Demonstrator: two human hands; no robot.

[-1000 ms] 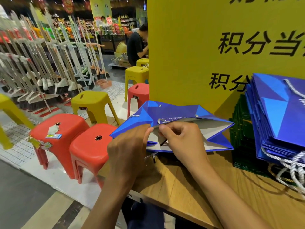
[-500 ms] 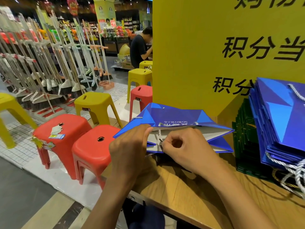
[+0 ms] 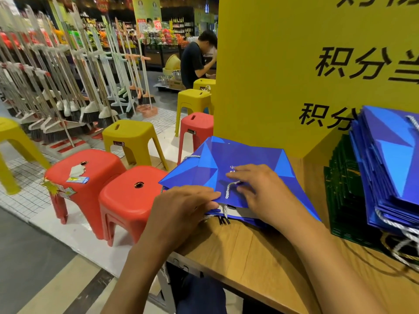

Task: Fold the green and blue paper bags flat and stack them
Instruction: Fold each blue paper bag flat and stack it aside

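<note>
Tabletop (image 3: 260, 257) blue bag (image 3: 238, 155) seems flat under left hand (image 3: 181, 207), right hand (image 3: 265, 191).

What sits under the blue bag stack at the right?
A stack of dark green bags shows beneath the blue stack, resting on the wooden counter. How far it extends rightward is covered.

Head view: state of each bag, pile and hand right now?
blue bag, pressed almost flat on the table, near edge slightly open
left hand, straight fingers on the bag's near left edge
right hand, spread, pressing the bag's top face
blue pile, folded flat, on the green pile
green pile, folded flat, on the table
</note>
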